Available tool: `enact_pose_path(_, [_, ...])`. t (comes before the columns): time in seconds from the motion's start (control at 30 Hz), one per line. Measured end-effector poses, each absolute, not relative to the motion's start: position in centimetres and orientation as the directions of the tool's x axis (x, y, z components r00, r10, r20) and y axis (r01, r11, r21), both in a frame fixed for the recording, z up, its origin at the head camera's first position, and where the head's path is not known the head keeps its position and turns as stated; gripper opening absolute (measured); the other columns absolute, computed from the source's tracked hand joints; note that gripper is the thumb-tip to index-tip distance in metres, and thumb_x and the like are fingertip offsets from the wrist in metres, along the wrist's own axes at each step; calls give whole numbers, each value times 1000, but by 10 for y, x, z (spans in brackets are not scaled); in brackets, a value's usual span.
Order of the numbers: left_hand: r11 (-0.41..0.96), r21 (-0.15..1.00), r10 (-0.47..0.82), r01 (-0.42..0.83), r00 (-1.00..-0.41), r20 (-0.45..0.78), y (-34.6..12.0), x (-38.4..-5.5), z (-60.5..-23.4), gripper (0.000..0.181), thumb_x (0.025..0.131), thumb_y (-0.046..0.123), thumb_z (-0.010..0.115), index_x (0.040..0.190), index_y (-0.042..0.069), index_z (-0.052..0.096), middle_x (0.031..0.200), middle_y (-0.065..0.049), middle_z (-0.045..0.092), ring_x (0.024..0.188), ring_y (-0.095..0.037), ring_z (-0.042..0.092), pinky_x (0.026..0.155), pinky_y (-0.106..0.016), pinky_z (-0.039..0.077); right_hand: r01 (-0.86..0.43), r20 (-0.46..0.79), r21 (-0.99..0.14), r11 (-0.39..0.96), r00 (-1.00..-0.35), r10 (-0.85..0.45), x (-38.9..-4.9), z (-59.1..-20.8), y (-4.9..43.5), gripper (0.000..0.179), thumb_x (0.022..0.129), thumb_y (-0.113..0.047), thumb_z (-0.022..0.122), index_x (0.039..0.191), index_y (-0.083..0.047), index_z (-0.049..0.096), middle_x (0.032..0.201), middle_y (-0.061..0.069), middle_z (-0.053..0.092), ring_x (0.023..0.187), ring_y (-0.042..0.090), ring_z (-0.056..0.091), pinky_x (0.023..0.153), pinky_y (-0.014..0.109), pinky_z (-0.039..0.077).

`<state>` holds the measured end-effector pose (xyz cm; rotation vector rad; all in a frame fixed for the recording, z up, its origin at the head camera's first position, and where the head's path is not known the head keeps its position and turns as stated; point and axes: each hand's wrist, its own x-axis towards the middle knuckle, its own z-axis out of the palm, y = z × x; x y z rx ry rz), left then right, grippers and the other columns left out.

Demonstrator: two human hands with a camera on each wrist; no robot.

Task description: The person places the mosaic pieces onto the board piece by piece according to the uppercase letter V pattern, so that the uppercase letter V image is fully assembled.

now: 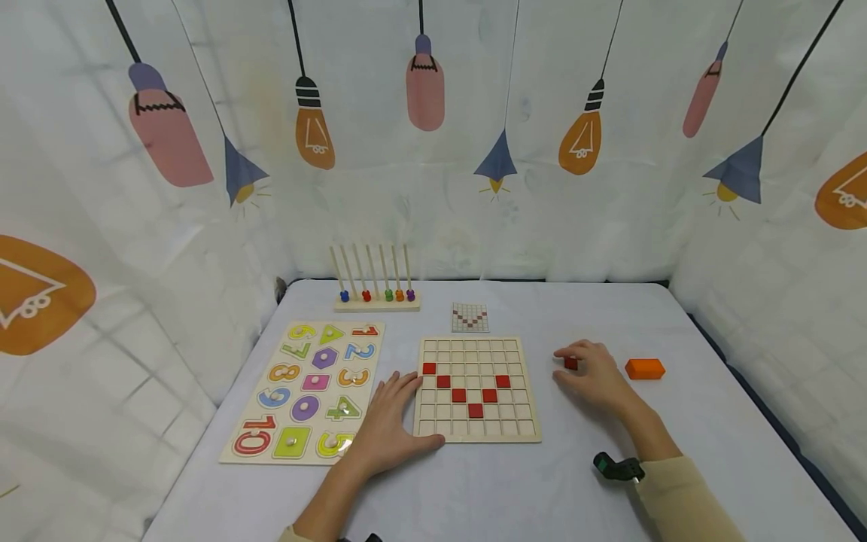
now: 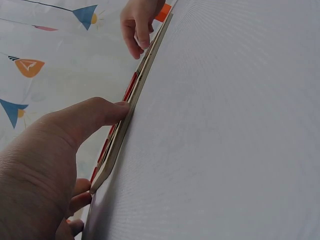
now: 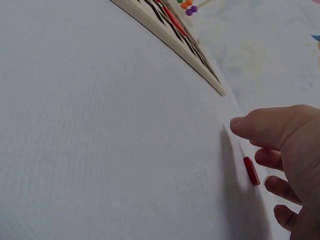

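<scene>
My left hand [image 1: 391, 427] lies at the near left corner of a wooden grid board [image 1: 531, 429]. Its spread fingers touch the left side, and the thumb presses the front edge. Several red square tiles [image 1: 476, 410] sit in the grid's cells, forming most of a V. To the board's right, my right hand [image 1: 592, 376] hovers over a red block [image 1: 571, 363] on the table. In the right wrist view, a gap shows between the fingers and this red block [image 3: 251, 171]. Just right of that hand lies an orange block [image 1: 645, 369].
A small pattern card [image 1: 470, 318] lies behind the board. At the left is a number and shape puzzle board [image 1: 314, 421]. A peg stand [image 1: 377, 306] with coloured beads stands at the back. A black strap device [image 1: 618, 467] is by the right wrist.
</scene>
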<state>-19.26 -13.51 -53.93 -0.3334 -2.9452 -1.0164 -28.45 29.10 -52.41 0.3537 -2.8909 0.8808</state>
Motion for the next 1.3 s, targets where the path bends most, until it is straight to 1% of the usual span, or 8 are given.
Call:
enact_pose_path(0.1, [767,609,196,204,-977,79,-135,-192,-539,115,74,72,90,168,18,50,177,1,45,174,-34,23,144,-59,14,-237,157,-531,813,-971,-180,-284,-525,295,37,97,-25,86,132,-15,80,135,11,73,125,35,57,105,60,54])
enact_pose_path(0.33, [761,613,202,210,-976,83,-135,-193,-540,114,74,73,89,167,18,51,177,1,45,174,-34,23,144,-60,14,-204,133,-556,806,-979,-156,-283,-525,303,37,98,-27,86,133,-15,79,140,14,70,131,41,54,112,69,52])
enact_pose_path(0.43, [763,611,200,209,-976,84,-135,-193,-540,114,74,73,89,167,18,51,176,1,45,174,-34,23,144,-60,14,-192,116,-566,802,-981,-153,-283,-525,306,38,99,-29,86,133,-15,79,141,15,69,131,40,54,111,68,54])
enact_pose_path(0.57, [763,612,198,207,-977,83,-135,-193,-541,114,74,73,89,167,19,51,176,1,45,174,-34,23,144,-60,14,-176,100,-579,796,-984,-145,-283,-525,309,38,99,-30,85,134,-15,79,141,15,68,127,38,55,106,63,57])
enact_pose_path(0.77, [767,608,199,206,-977,80,-135,-193,-540,114,75,74,89,167,19,51,177,2,45,174,-34,22,144,-60,14,-147,99,-574,806,-989,-110,-285,-526,312,39,100,-32,85,133,-12,78,136,15,69,123,36,56,103,59,56])
enact_pose_path(0.93, [770,603,200,207,-977,80,-134,-193,-538,113,75,73,88,168,20,50,177,1,45,174,-33,22,144,-60,14,-131,97,-569,812,-991,-92,-284,-523,311,34,101,-29,83,128,-10,80,132,15,71,123,37,56,105,61,56])
enact_pose_path(1.13, [769,607,195,199,-978,74,-133,-192,-537,113,75,72,89,168,20,50,177,1,44,174,-33,22,144,-60,14,-137,104,-569,811,-990,-94,-285,-524,310,26,101,-26,83,122,-10,82,128,13,73,120,35,57,104,58,55])
enact_pose_path(1.3, [768,608,195,203,-978,80,-133,-192,-537,113,75,71,90,167,19,51,177,0,45,174,-34,23,144,-60,14,-151,121,-561,814,-988,-100,-285,-526,309,24,101,-26,83,119,-10,82,124,11,74,117,33,57,103,56,54])
